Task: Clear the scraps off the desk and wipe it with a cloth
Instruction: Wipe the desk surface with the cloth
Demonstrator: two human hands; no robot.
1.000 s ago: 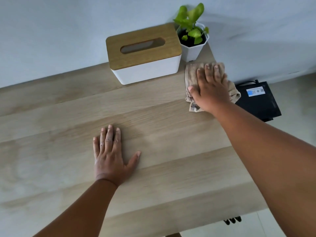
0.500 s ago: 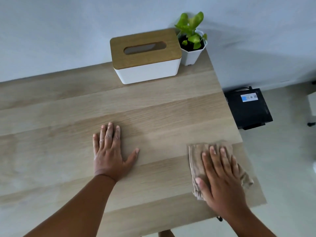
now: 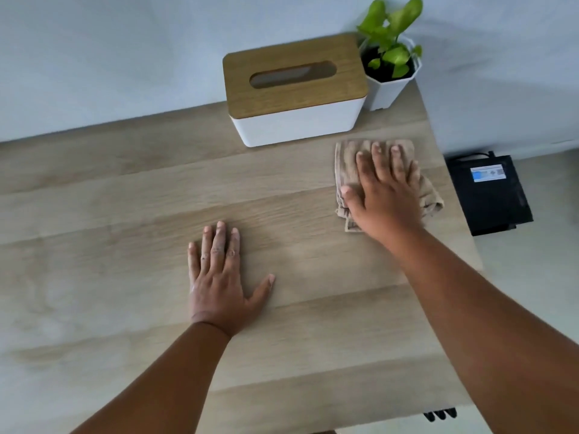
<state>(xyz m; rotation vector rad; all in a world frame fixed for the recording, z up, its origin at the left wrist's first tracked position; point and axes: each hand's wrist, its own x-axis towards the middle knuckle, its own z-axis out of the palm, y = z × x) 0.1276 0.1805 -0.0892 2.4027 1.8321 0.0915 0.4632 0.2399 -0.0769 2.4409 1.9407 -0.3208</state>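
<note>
R hand [image 3: 385, 195] flat on cloth [image 3: 347, 158], moved back up desk [image 3: 94, 214], L hand [image 3: 219, 283] splayed, unmoved

Looking down from my head cam: plain pale wall [image 3: 125, 57] fills the top of the frame, soft even light, faint shadows at upper right. Light wood desk [image 3: 109, 214] butts against it and runs off the left edge. At top center I see a white tissue box [image 3: 297, 120] with a wooden lid, touching a small potted plant [image 3: 390, 73] at upper right. Pale floor [image 3: 539, 292] down the right side, a black box [image 3: 488, 195] lying on it by the wall.
</note>
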